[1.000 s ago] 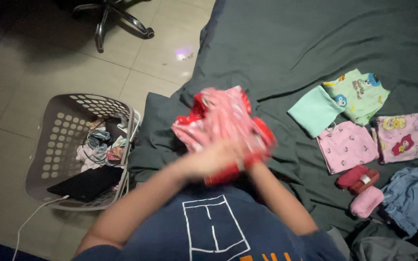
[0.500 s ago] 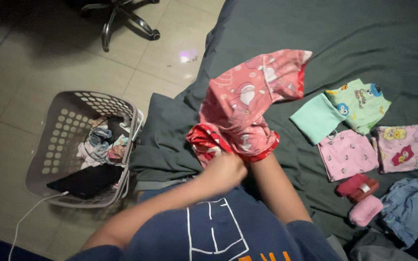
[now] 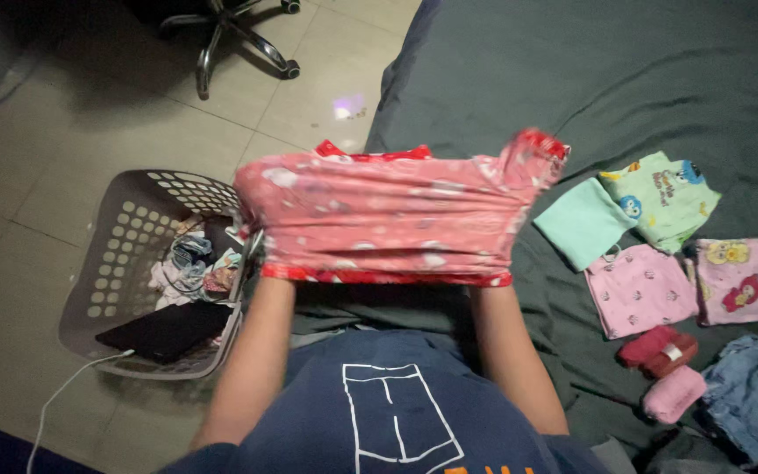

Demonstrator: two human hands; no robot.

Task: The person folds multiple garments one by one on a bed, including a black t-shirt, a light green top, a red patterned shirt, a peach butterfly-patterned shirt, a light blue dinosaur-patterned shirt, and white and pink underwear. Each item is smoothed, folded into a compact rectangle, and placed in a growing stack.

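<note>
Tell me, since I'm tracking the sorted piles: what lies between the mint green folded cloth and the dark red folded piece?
In the head view, a pink dotted garment lies between the mint green folded cloth and the dark red folded piece, flat on the dark bedsheet.

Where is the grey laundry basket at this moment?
In the head view, the grey laundry basket stands on the tiled floor at left, beside the dark bedsheet, below the office chair base.

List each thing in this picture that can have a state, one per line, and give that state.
Pink printed garment: spread wide, held up by both hands, which are hidden inside it.
Laundry basket: upright, partly filled.
Mint green cloth: folded, on the bed.
Pink dotted top: folded flat.
Denim garment: crumpled.
</note>
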